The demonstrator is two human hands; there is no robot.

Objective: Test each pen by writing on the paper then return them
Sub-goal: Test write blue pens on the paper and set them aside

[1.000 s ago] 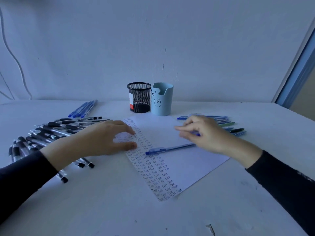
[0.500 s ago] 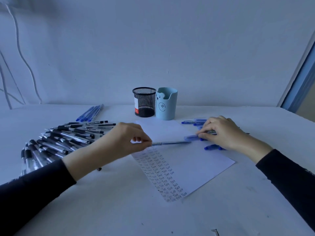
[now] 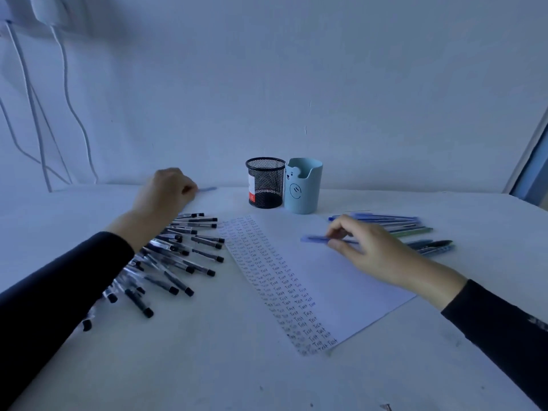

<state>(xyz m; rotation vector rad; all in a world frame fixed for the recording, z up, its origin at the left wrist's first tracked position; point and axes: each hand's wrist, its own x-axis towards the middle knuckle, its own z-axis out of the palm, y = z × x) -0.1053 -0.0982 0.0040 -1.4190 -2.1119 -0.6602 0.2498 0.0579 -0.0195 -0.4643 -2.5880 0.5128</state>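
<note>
A sheet of white paper (image 3: 341,262) is lying slantwise on the smooth white desk (image 3: 207,366), its left margin carrying tight columns of the handwritten word "Test"; the right hand (image 3: 376,253) is hovering low over the far part of the sheet, its fingers (image 3: 338,232) half curled and pinching a slim blue pen (image 3: 311,239) that is pointing leftward and showing blurred, and whether its tip is touching the paper I cannot tell; the left hand (image 3: 166,194) is reaching over the far left of the desk, its fingers closed in a fist round a second blue pen (image 3: 207,189), whose blurred end alone is sticking out toward the cups; under that forearm a heap of clear-barrelled pens with black caps (image 3: 184,256) is fanning across the desk just left of the paper; behind the sheet a round black wire-mesh cup (image 3: 265,182) is standing upright just beside a pale blue plastic holder (image 3: 304,185) bearing a bear face and a notched rim; past the right hand a row of blue, green and dark pens (image 3: 412,229) is lying near the paper's right edge; thin white cables (image 3: 26,99) are hanging down the plain wall (image 3: 326,69).
</note>
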